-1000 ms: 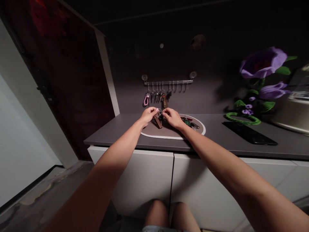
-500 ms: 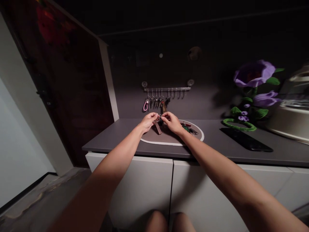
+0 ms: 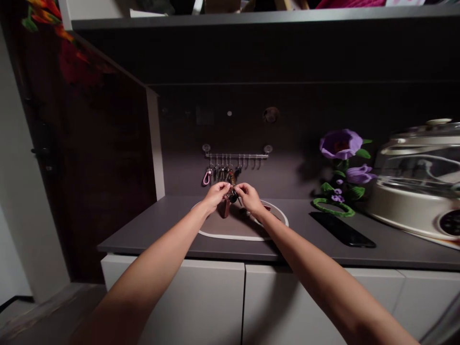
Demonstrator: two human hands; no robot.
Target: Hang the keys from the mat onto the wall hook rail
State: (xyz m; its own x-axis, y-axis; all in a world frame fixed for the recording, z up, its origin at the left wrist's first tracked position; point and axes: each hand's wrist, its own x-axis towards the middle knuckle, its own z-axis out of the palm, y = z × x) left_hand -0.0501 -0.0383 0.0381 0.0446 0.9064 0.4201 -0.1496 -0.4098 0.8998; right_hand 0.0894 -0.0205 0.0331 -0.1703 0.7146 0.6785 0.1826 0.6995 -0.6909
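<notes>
Both my hands are raised just above an oval mat (image 3: 233,237) with a white rim, close together. My left hand (image 3: 216,196) and my right hand (image 3: 248,198) pinch a small bunch of keys (image 3: 233,195) between them. A brown leather fob (image 3: 225,208) hangs from the bunch under my left hand. Behind my hands, a wall rail with hooks (image 3: 236,155) carries several hanging keys and a pink loop keychain (image 3: 206,177). A small red-and-dark item (image 3: 266,208) on the mat lies partly hidden by my right wrist.
A black phone (image 3: 341,229) lies on the grey countertop (image 3: 143,230) right of the mat. Beyond it stand artificial purple flowers (image 3: 340,144) with a green ring (image 3: 332,209) and a lidded cooker (image 3: 417,187). A dark door (image 3: 104,167) stands at left.
My view has tilted upward, bringing a shelf and the cooker into sight. My hands still hold the keys, now a little higher, with the leather fob hanging more upright.
</notes>
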